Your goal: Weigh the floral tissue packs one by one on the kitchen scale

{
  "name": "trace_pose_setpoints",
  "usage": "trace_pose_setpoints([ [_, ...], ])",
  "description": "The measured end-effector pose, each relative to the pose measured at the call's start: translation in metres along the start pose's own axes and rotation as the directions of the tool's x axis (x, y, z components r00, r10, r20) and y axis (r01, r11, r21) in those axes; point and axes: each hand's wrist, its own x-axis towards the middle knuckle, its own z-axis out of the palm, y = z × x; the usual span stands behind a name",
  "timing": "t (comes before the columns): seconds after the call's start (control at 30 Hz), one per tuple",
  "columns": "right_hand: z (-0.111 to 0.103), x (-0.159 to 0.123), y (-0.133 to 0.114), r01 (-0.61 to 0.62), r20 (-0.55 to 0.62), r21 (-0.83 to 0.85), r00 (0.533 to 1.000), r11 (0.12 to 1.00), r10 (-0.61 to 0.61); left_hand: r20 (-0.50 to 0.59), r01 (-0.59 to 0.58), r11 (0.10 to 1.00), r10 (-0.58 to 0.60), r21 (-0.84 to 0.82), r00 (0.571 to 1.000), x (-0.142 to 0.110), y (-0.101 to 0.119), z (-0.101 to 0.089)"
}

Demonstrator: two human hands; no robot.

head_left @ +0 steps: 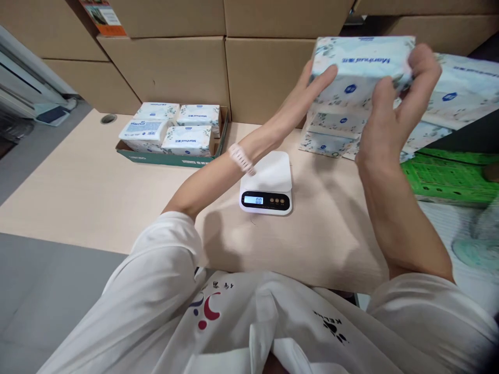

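Both my hands grip one tissue pack, pale blue and white with a leaf print, at the top of a stack of tissue packs on the right. My left hand is closed on its left side, thumb across the front. At its right end, my right hand has thumb and fingers wrapped round the corner. Below my left forearm sits a white kitchen scale, its lit display reading 0.0 and nothing visible on its plate.
A green shallow carton holding several tissue packs stands at the left. Brown cardboard boxes form a wall along the back of the table. More tissue packs and a green plastic crate are on the right.
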Motion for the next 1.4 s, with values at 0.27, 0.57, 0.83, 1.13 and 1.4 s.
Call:
trace_pose_setpoints([
  [0.27,0.009,-0.133,-0.067,-0.177,0.304,0.129,0.944,0.976,0.131,0.009,0.034,0.998,-0.034,0.048,0.999,-0.159,-0.055,-0.040],
  [0.57,0.022,-0.163,-0.060,-0.320,0.448,0.066,0.856,0.945,0.259,-0.045,0.144,0.989,-0.143,0.016,0.989,-0.184,-0.090,-0.040],
  [0.83,0.001,-0.171,-0.043,-0.427,0.312,0.110,0.873,0.898,0.376,-0.216,0.219,0.976,-0.216,-0.009,0.952,-0.199,-0.101,-0.048],
  [1.13,-0.002,-0.175,-0.021,-0.747,0.257,0.179,0.664,0.640,0.703,-0.416,0.229,0.916,-0.358,-0.329,0.836,-0.199,-0.130,-0.053],
  [1.4,-0.001,-0.176,-0.019,-0.734,0.262,0.196,0.678,0.650,0.687,-0.412,0.201,0.898,-0.365,-0.391,0.835,-0.197,-0.132,-0.053],
])
